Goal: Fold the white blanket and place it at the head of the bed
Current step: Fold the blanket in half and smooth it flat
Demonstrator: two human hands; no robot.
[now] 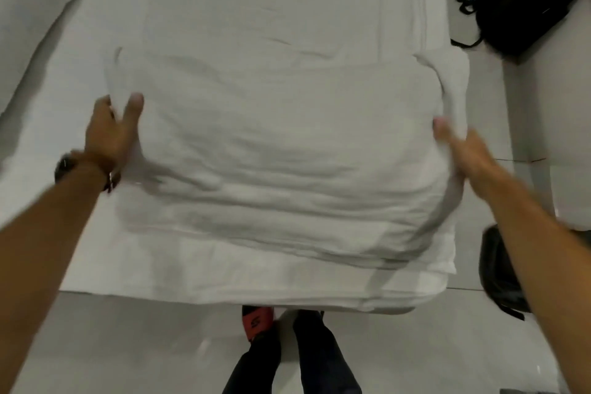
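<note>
The white blanket [281,157] lies folded into a wide, thick rectangle across the near end of the bed [256,3]. My left hand [112,128] grips the blanket's left edge, thumb on top and fingers tucked under the fabric. My right hand [463,147] holds the right edge the same way, thumb on top. Some loose fabric bunches at the far right corner, overhanging the mattress side. The blanket's near edge sags toward the foot of the bed.
A black bag [518,6] lies on the floor to the right of the bed, and another dark bag [499,269] sits by my right forearm. My feet [287,339] stand on the pale tiled floor at the bed's end. A grey cloth [41,38] lies at far left.
</note>
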